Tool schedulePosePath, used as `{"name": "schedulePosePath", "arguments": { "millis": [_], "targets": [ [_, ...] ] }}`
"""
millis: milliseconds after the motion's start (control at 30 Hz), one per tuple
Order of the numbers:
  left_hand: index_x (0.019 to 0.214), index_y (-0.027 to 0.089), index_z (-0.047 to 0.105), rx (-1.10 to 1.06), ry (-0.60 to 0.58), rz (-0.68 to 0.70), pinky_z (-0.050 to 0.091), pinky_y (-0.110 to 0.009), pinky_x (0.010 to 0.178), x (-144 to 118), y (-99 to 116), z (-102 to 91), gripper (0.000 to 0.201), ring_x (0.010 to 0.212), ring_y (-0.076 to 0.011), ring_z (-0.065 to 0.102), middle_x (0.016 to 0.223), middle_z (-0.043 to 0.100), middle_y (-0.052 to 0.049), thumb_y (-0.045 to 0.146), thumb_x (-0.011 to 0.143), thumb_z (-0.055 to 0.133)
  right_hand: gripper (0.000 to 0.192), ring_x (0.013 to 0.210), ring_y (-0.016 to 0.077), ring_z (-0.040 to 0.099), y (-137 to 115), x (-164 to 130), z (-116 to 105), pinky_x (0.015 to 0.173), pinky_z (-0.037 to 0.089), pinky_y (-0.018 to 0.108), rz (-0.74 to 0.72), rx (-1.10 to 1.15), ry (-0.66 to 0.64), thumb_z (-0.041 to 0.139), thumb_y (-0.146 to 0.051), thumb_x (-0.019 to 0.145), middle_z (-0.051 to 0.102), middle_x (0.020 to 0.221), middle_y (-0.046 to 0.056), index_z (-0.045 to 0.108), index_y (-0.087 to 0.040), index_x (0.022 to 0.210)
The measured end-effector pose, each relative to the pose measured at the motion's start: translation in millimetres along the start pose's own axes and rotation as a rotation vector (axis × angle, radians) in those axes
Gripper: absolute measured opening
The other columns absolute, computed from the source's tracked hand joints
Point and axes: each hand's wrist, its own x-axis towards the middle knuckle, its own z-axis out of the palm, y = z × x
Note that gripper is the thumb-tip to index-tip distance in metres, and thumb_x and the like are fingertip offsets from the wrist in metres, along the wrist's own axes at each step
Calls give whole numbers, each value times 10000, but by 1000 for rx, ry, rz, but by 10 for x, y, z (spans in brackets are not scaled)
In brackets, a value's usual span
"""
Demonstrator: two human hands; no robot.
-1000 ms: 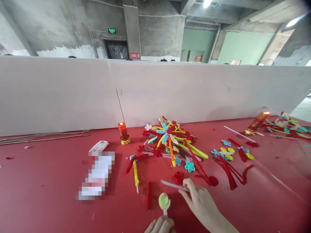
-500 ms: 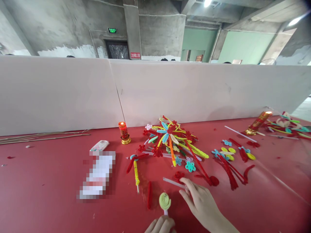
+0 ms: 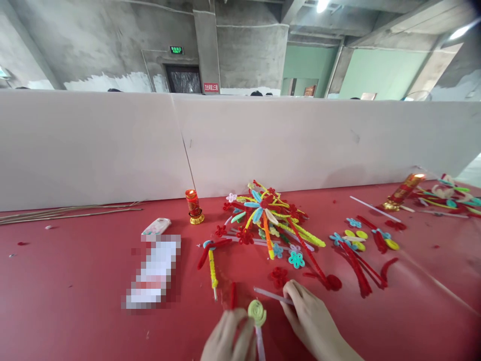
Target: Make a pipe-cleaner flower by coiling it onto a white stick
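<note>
Our left hand (image 3: 228, 337) was closed around the pale stick of a yellow-green spiral (image 3: 257, 312), fingers together just left of the coil, which stood above the near edge of the red table (image 3: 75, 296). Our right hand (image 3: 310, 318) lay on the table just right of the spiral, its fingertips pinched on the near end of a thin white stick (image 3: 271, 295) that ran up and to the left across the cloth. A short red strip (image 3: 233, 295) lay just left of the spiral, and a small red flower (image 3: 279, 276) lay just beyond the white stick.

Further back, at mid-table, we noted a heap of pipe-cleaner pieces (image 3: 270, 220) in red, yellow, orange and blue. A lit red candle (image 3: 194, 206) on a gold base stood left of the heap, near the white partition (image 3: 300, 140). A second candle (image 3: 404, 190) stood at the far right, tilted. Loose red strips and small blue and yellow shapes (image 3: 356, 240) lay between the heap and that candle. Thin rods (image 3: 71, 211) lay along the partition at the left.
</note>
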Motion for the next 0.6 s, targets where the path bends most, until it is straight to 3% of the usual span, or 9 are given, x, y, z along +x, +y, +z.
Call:
{"name": "schedulePosePath", "arguments": {
  "millis": [100, 300, 500, 600],
  "targets": [
    [965, 141, 555, 99, -151, -135, 556, -226, 636, 115, -213, -132, 241, 750, -164, 652, 841, 624, -95, 249, 877, 358, 291, 522, 164, 579, 29, -5, 12, 414, 415, 237, 7, -66, 21, 252, -268, 914, 544, 639, 20, 443, -221, 699],
    [946, 164, 570, 170, -191, -157, 568, -262, 616, 79, -313, -88, 296, 744, -180, 661, 831, 649, -80, 289, 894, 306, 417, 576, 184, 604, 108, -32, 81, 408, 435, 253, 60, -202, 45, 164, -317, 935, 568, 695, 60, 504, -201, 724],
    [989, 179, 552, -55, -220, -365, 554, -239, 635, 29, -309, -45, 238, 757, -165, 661, 887, 642, -75, 271, 876, 364, 411, 677, 222, 610, 132, -33, 87, 492, 503, 309, 74, -223, 52, 196, -358, 926, 585, 764, 95, 532, -181, 768],
    [848, 182, 571, -302, -216, -524, 530, -220, 629, 94, -291, -88, 190, 699, -141, 638, 821, 611, -54, 268, 865, 402, 348, 734, 243, 605, 113, -12, 43, 540, 521, 338, 58, -172, 72, 258, -351, 916, 584, 795, 104, 545, -166, 848]
  ]
}}
